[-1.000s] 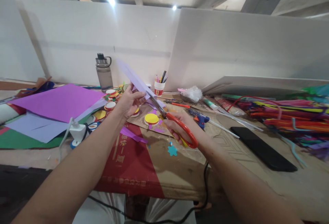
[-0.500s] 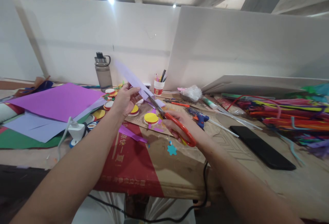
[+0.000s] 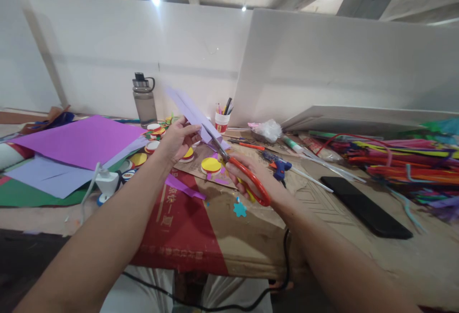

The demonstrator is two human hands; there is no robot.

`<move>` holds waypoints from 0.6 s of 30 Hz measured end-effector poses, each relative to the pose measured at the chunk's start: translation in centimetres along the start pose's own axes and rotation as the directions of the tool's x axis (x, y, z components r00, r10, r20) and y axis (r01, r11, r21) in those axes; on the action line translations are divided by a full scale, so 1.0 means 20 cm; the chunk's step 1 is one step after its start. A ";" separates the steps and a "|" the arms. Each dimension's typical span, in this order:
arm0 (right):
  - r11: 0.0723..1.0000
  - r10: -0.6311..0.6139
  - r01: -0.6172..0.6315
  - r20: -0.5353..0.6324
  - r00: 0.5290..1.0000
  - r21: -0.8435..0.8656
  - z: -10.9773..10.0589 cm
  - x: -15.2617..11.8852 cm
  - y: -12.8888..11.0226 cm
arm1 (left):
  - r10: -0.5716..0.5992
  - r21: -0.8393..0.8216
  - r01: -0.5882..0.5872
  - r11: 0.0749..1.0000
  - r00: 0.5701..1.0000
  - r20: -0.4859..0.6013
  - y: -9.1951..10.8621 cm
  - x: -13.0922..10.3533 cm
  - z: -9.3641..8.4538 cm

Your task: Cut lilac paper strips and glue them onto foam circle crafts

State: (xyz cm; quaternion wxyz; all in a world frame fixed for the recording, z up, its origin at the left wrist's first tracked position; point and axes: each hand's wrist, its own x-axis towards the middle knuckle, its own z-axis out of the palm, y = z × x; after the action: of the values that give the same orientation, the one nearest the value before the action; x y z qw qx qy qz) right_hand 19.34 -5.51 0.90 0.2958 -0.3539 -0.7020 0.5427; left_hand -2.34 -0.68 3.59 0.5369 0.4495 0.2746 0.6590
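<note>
Left hand: up near the middle of the frame, this hand [image 3: 179, 141] is pinching the paper, thumb against the near face
Right hand: just right of center, this hand [image 3: 258, 165] is wrapped around the scissors handles
Paper: lilac sheet [image 3: 191, 112] tilted up off the surface [image 3: 412, 272], slanting from mid-frame toward the upper left, top end between the bottle [image 3: 144, 105] and the cup [image 3: 222, 124]
Scissors: red pair [image 3: 234, 162], blades pointing up-left onto the paper's lower part; honestly can't tell how far they're spread
Under the hands: yellow disc [image 3: 211, 165] below the blades, purple strip [image 3: 184, 188] lower left of it, blue star [image 3: 240, 209] below the right hand
Front edge: lower middle of the frame, cardboard [image 3: 251, 241] running right up to it, with a black cable [image 3: 286, 255] looping over
Most elbow room: that lower-middle stretch of cardboard, between the star and the front edge
Right side: tighter, glue gun [image 3: 281, 168] just beside the right hand, phone [image 3: 366, 207] well apart from it
Left side: plug [image 3: 107, 183] near the left forearm, big purple sheet [image 3: 86, 140] beyond it
Back edge: white wall [image 3: 193, 40] right behind the bottle and cup
</note>
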 end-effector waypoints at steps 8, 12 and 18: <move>1.000 0.003 -0.003 -0.035 0.999 -0.020 0.02 -0.01 0.00 | 0.013 -0.009 -0.013 1.000 1.000 0.005 0.00 0.00 0.00; 1.000 0.020 -0.020 -0.058 0.998 -0.003 0.03 -0.01 -0.01 | 0.006 -0.011 -0.006 1.000 1.000 0.005 0.00 0.00 0.00; 1.000 0.026 -0.027 -0.061 0.998 -0.008 0.03 -0.01 -0.01 | 0.001 -0.020 -0.001 1.000 1.000 0.014 -0.01 0.00 0.00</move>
State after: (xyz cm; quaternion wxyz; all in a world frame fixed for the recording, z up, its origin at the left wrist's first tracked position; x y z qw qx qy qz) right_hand 18.85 -6.07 1.00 0.3080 -0.3809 -0.6904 0.5324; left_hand -2.30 -0.68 3.49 0.5429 0.4488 0.2642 0.6588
